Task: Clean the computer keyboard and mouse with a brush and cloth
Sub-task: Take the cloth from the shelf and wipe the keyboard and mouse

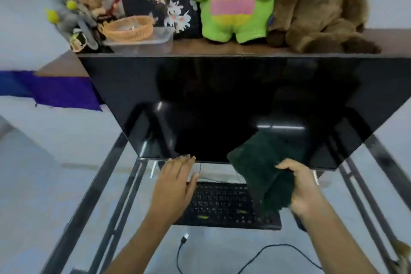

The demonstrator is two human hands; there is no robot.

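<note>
Glass desk top (142, 184) is showing floor through it, dark frame rails running down both sides; a black monitor (222, 104) is leaning over the far edge of the keyboard (222, 204), leaving little room behind it; a loose cable (251, 258) is lying below the near edge; the keyboard is sitting flat, black, with pale key legends; the left hand (175, 182) is resting flat, fingers straight, over its left end; the right hand (304, 189) is gripping a dark green cloth (264, 171) bunched above its right end.
</note>
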